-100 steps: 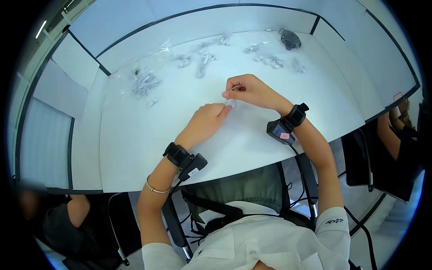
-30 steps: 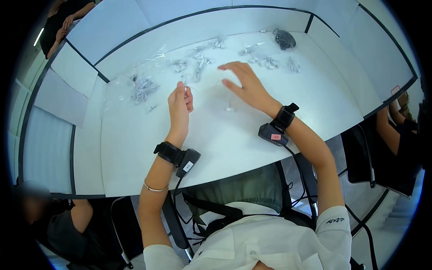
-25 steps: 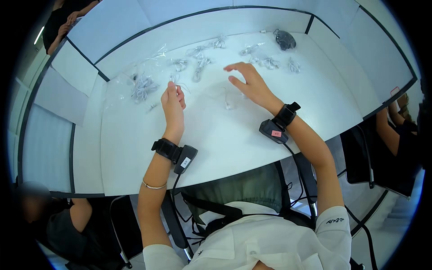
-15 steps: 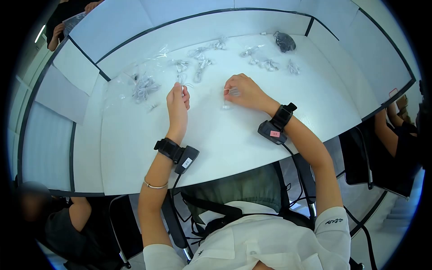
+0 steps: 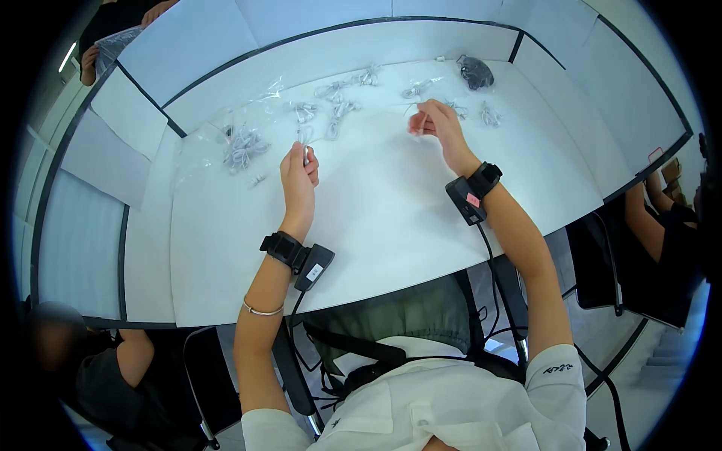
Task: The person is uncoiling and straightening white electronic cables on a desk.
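Observation:
My left hand (image 5: 299, 171) is closed around a white cable (image 5: 304, 135). Its thin loops stick up beyond my fingertips, and a small pale connector end shows beside the thumb. Further right, my right hand (image 5: 438, 126) is raised with curled fingers, close to the right-hand group of cables. A thin pale strand of white cable (image 5: 411, 109) shows at its fingertips; the palm hides the rest. Just beyond it lie a coiled white cable (image 5: 418, 89) and another coiled cable (image 5: 490, 114). Between the hands, a bundled white cable (image 5: 341, 113) lies on the white table (image 5: 361, 225).
At the left lie a larger tangle of white cables (image 5: 244, 146), clear plastic bags (image 5: 199, 154) and a small white piece (image 5: 256, 180). A dark bundle (image 5: 475, 73) sits at the back right. Low white panels (image 5: 331, 45) edge the table. Other people are around it.
My right hand has moved away to the right and upward, from the table's middle to the right-hand cables, taking the white cable along. My left hand has stayed nearly still.

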Demonstrator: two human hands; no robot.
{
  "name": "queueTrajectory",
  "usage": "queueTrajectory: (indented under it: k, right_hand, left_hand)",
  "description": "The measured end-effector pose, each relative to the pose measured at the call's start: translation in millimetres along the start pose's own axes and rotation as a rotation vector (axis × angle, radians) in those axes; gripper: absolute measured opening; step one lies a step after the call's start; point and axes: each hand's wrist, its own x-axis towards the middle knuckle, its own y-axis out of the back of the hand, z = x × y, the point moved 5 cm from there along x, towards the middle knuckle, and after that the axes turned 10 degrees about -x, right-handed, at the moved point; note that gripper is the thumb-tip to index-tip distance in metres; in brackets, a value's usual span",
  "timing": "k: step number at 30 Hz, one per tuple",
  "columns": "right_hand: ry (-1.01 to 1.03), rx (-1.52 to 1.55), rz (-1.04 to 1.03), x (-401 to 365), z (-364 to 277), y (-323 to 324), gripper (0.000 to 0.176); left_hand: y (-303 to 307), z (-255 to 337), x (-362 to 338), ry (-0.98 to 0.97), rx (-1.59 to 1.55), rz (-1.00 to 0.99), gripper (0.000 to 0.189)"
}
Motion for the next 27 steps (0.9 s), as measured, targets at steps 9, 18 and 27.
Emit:
queueTrajectory:
  k: [9, 18, 27]
  right_hand:
    - [0.293, -1.104, 0.214, 6, -6, 26, 0.015]
    - [0.620, -0.677, -0.015, -24, -52, -35, 0.015]
    - [0.492, -0.518, -0.392, -46, -58, -76, 0.031]
  left_hand:
    - [-2, 0, -2, -0.026, 0.013, 0.025, 0.035]
    - [-28, -1, -21, -0.148, 0.261, -0.194, 0.038]
    - [-44, 1, -34, -0.129, 0.360, -0.338, 0.037]
